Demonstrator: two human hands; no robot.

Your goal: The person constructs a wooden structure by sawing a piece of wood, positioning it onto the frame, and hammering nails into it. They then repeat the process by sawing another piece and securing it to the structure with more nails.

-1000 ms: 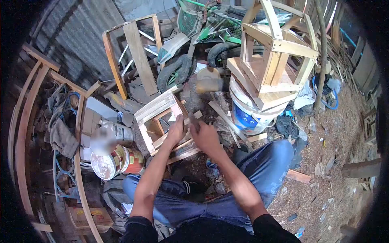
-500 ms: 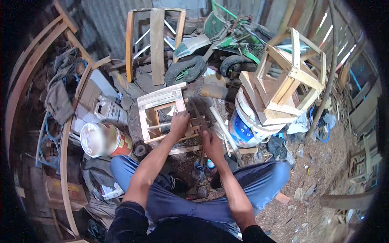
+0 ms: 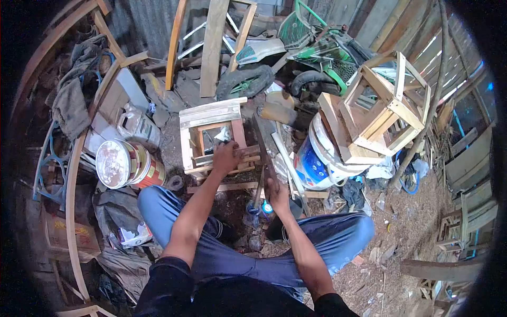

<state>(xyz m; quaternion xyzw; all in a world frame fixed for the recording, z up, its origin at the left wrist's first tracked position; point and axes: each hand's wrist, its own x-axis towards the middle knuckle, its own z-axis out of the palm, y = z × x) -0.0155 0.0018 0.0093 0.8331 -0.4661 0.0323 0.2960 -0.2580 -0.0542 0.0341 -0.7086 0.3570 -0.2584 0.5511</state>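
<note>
In front of me on the ground stands a small wooden frame (image 3: 210, 117) with planks across its top and an opening in the middle. My left hand (image 3: 226, 157) is closed on a wooden slat (image 3: 247, 151) that lies across the near part of this frame. My right hand (image 3: 277, 195) grips the near end of a long, dark saw (image 3: 264, 153), its handle hidden in the fist. The blade points away from me, along the frame's right side, and overlaps the slat's right end in this view.
A blue and white bucket (image 3: 311, 164) on the right carries a wooden box-like frame (image 3: 388, 108). Left stand a paint bucket (image 3: 113, 164) and a whitish jerrycan (image 3: 138, 126). A green motorcycle (image 3: 317, 53) and upright planks (image 3: 214, 50) are behind. Pale sticks (image 3: 288, 161) lie near my right hand.
My left hand has come down from the frame's right side onto the slat, which now shows across the near part. The saw and right hand have shifted slightly; the view has tilted too.
</note>
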